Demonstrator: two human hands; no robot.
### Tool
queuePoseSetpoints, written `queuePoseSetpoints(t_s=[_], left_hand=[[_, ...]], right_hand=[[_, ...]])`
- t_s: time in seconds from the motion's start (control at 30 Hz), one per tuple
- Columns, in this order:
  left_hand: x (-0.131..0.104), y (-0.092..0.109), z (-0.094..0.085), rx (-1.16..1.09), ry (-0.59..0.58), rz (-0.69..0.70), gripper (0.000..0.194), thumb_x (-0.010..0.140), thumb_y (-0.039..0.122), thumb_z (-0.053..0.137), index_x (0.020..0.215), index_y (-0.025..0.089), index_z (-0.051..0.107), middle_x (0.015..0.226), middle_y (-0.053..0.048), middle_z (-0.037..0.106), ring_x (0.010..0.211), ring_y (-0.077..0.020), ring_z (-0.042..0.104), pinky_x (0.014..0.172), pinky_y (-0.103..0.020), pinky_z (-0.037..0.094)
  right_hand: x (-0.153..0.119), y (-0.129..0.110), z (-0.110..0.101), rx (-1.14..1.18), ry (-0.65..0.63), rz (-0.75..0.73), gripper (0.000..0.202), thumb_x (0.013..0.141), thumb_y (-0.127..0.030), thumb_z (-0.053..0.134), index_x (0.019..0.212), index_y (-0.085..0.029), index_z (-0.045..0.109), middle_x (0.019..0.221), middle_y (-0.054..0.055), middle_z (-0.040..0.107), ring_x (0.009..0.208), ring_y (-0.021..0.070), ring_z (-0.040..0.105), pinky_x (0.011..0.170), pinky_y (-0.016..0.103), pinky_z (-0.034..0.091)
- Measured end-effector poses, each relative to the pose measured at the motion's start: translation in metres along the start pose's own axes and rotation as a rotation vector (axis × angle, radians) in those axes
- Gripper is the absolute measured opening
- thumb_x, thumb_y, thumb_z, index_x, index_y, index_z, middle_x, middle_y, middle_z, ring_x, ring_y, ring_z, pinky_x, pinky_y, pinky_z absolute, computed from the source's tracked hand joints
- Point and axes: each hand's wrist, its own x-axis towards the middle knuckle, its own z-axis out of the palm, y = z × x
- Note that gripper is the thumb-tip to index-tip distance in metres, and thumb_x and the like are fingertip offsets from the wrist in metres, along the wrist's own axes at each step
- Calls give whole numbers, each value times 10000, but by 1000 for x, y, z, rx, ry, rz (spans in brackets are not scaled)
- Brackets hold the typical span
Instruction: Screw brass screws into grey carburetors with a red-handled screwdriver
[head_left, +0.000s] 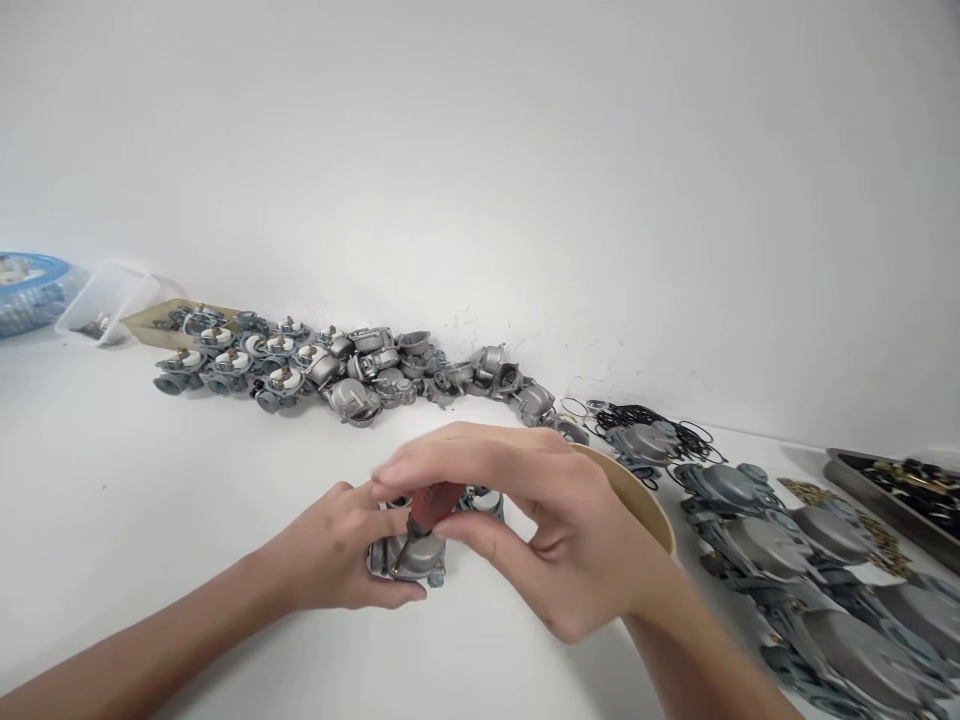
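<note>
Near the middle of the white table, my left hand (345,550) grips a grey metal carburetor-like part (420,557) from its left side. My right hand (525,520) is closed around the red handle of a screwdriver (436,505), above that part. The screwdriver's dark shaft slants down to the left, its tip at the part's near edge. Behind the handle, another metal piece with a white insert (484,500) is partly hidden by my right hand.
A row of metal parts (352,398) lies along the wall. Rounded metal assemblies (765,545) cover the right side, near black rings (645,420), brass pieces (881,540) and a dark tray (847,470). A yellowish bowl (637,490) is behind my right hand. Far left are clear containers (112,295).
</note>
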Motion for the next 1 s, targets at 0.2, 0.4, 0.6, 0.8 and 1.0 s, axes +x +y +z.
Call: queuePoseSetpoints(t_s=[0.2, 0.4, 0.6, 0.8, 1.0], left_hand=[[2, 2, 3, 3, 24, -25, 408, 829, 465, 769, 1169, 259, 678, 1182, -81, 693, 963, -278, 733, 642, -332, 622], [0, 5, 8, 23, 53, -64, 571, 832, 456, 758, 1353, 287, 599, 1279, -106, 650, 934, -254, 741, 607, -297, 608], [2, 7, 10, 34, 123, -29, 515, 769, 425, 831, 1232, 279, 658, 1200, -93, 688, 1011, -305, 724, 626, -306, 596], [2, 8, 11, 35, 108, -86, 548, 757, 491, 832, 1239, 293, 664, 1282, -89, 651, 942, -266, 738, 627, -301, 609], [1, 7, 14, 51, 143, -147, 386, 812, 520, 775, 1028, 213, 684, 1169, -111, 685, 667, -187, 701, 542, -295, 591]], right_hand=[[0, -1, 1, -84, 57, 14, 350, 900, 7, 662, 1176, -203, 698, 930, 10, 768, 759, 110, 683, 695, 232, 592], [0, -5, 0, -246, 85, 46, 314, 922, -142, 718, 1224, -201, 660, 878, 11, 717, 757, 122, 647, 751, 281, 585], [-4, -6, -8, -11, -14, 20, 480, 916, 32, 544, 1347, -166, 621, 1049, 65, 764, 893, 128, 716, 793, 268, 638], [-2, -7, 1, -112, 74, 69, 311, 893, -76, 716, 1166, -223, 698, 833, -12, 750, 713, 114, 690, 682, 231, 613], [-3, -17, 14, -287, 277, 254, 290, 876, -128, 730, 1135, -248, 675, 803, -33, 729, 662, 114, 672, 624, 210, 600]])
